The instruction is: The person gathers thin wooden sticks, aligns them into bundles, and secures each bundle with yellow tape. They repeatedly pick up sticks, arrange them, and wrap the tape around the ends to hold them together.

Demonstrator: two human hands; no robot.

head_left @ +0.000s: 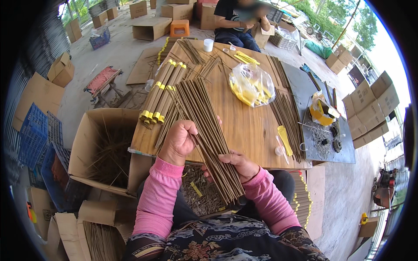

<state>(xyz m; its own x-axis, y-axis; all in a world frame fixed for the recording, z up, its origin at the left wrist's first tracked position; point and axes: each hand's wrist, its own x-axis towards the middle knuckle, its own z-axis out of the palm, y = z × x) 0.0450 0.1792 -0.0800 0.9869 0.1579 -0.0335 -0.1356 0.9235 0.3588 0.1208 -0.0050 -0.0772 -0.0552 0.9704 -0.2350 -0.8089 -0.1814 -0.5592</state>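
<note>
A fanned bundle of thin brown sticks (204,115) slants across the middle, held over the near edge of the table. My left hand (177,140) is closed at the bundle's left side, its thumb and forefinger pinched at the outermost sticks. Fingertips show past the bundle's right edge, so some fingers seem to lie behind it. Lower down, my right hand (242,165) grips the bundle from the right, thumb across the front and fingers underneath. Finished-looking rolls of sticks with yellow bands (157,98) lie just left of the bundle on the wooden table (248,135).
A clear bag of yellow strips (251,85) and loose sticks (285,117) lie to the right. Beyond them, a grey board (300,93) carries an open yellow box (321,113). A carton (102,115) stands at left. Across the table sits another person (237,21).
</note>
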